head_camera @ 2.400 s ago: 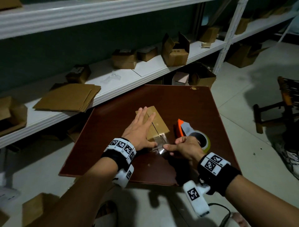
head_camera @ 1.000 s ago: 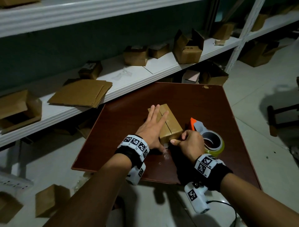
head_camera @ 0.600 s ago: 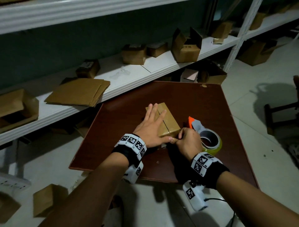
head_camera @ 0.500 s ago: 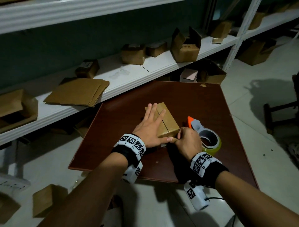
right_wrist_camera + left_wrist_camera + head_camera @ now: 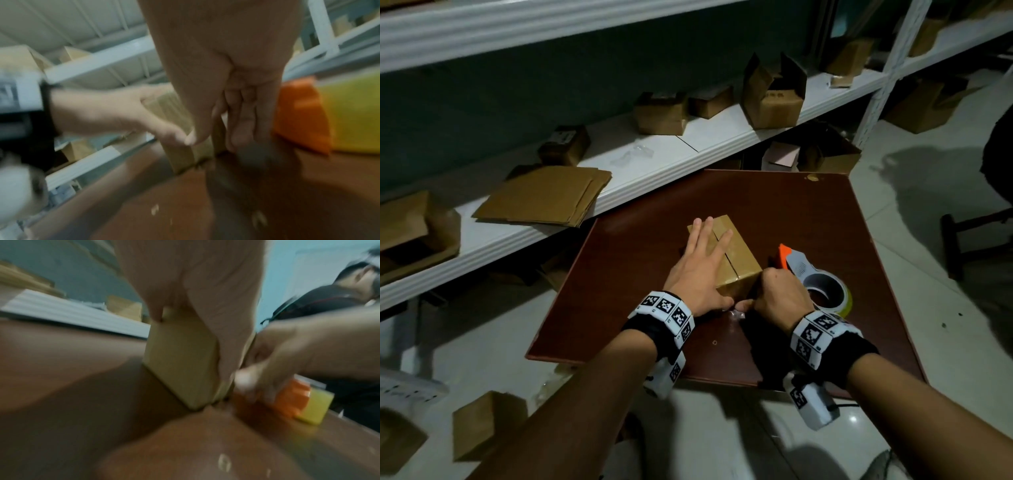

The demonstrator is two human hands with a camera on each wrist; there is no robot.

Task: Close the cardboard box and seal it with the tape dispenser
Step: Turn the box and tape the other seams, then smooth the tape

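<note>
A small closed cardboard box [image 5: 739, 260] lies on the dark red table [image 5: 791, 212], with clear tape along its top seam. My left hand [image 5: 698, 270] lies flat on the box top, fingers straight. My right hand [image 5: 767, 294] is at the box's near right corner. Its thumb presses the tape against the near end face, and its fingers point down beside the box. The orange and white tape dispenser [image 5: 822, 284] with its yellow roll rests on the table just right of that hand. The wrist views show the box [image 5: 180, 356] [image 5: 183, 155] and dispenser [image 5: 287, 395] [image 5: 300, 116] up close.
A white shelf [image 5: 654, 164] runs behind the table with flat cardboard [image 5: 544, 195] and several small boxes [image 5: 770, 92]. More boxes sit on the floor [image 5: 486, 425]. A dark chair [image 5: 962, 240] stands to the right. A second person [image 5: 329, 308] shows in the left wrist view.
My right hand has moved in from the loose tape end near the table to the box's near end and pressed the tape down. The left hand stays flat on top.
</note>
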